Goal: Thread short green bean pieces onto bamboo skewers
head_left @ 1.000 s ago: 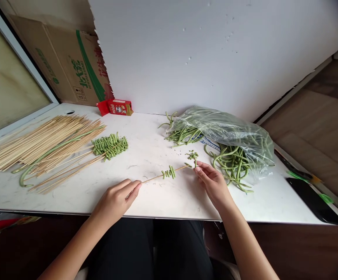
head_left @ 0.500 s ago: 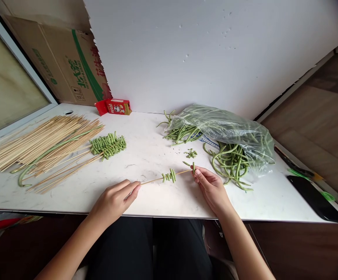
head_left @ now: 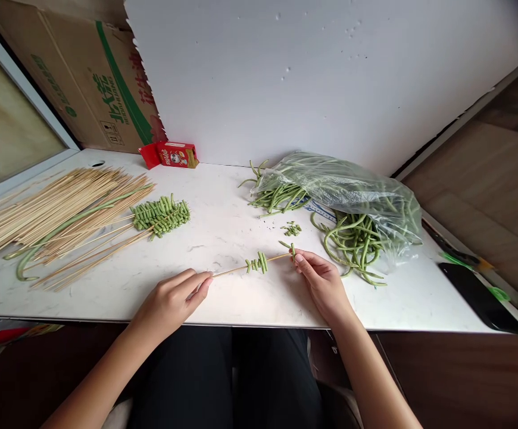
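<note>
My left hand [head_left: 176, 298] pinches one end of a thin bamboo skewer [head_left: 230, 271] above the front of the white table. Several short green bean pieces [head_left: 257, 263] are threaded crosswise around its middle. At the skewer's other end, my right hand [head_left: 319, 280] is closed on a short bean piece [head_left: 292, 251] between thumb and fingers; whether the tip has gone through it I cannot tell. Just beyond that hand lies a small pile of cut bean pieces [head_left: 292, 229]. Filled bean skewers [head_left: 161, 215] rest together on the left.
Many bare skewers [head_left: 53, 202] lie at the left with a long bean [head_left: 69, 223] across them. A red box [head_left: 178, 155] stands at the back. On the right are a clear bag of long beans [head_left: 343, 185], loose long beans [head_left: 357, 238] and a black phone [head_left: 482, 298].
The view has shifted slightly, so the table sits a little higher and further left. Both hands keep their grips, with the bean piece still at the skewer's right end.
</note>
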Motion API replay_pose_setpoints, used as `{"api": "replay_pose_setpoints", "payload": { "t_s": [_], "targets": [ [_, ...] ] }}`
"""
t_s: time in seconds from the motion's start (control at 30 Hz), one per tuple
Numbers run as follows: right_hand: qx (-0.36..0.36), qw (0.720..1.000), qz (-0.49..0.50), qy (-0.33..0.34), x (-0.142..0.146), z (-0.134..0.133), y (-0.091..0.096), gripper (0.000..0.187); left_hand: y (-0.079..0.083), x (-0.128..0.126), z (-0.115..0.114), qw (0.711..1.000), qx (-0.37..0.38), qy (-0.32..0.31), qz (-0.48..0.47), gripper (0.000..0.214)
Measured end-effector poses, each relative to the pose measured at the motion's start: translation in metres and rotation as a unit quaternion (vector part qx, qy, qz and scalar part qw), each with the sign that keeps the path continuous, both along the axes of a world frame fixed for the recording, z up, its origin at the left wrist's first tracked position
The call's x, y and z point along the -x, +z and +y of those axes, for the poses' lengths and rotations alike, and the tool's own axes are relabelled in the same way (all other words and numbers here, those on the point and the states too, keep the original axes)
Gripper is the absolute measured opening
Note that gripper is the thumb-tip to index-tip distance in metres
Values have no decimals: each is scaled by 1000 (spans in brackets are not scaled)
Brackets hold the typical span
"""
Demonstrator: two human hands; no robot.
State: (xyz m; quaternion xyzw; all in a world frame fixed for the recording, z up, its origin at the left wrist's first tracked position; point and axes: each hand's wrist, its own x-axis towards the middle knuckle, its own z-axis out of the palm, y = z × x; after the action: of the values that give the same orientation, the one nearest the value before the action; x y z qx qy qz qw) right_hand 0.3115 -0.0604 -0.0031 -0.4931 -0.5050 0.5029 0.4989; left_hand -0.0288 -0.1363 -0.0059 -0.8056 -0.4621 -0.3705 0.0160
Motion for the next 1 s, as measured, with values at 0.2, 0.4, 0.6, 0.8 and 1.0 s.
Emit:
{"api": "replay_pose_setpoints", "payload": {
  "t_s": [0.2, 0.4, 0.6, 0.8, 1.0],
  "targets": [
    [7, 1000, 13, 5, 2, -1, 3, 30, 1, 0, 1, 1000, 5, -3, 1, 17],
    [8, 1000, 17, 8, 2, -1, 4, 29, -1, 1, 1, 1000, 7, -6, 1, 17],
    [7, 1000, 21, 4, 3, -1, 3, 29, 0, 1, 1, 1000, 6, -5, 1, 15],
    [12, 1000, 22, 2, 0, -1, 0, 29, -1, 3, 0, 1000, 22, -8, -2, 15],
    [-4, 1000, 0, 8, -2, -2, 1, 25, 2, 4, 0, 999, 34, -4, 8, 11]
  ]
}}
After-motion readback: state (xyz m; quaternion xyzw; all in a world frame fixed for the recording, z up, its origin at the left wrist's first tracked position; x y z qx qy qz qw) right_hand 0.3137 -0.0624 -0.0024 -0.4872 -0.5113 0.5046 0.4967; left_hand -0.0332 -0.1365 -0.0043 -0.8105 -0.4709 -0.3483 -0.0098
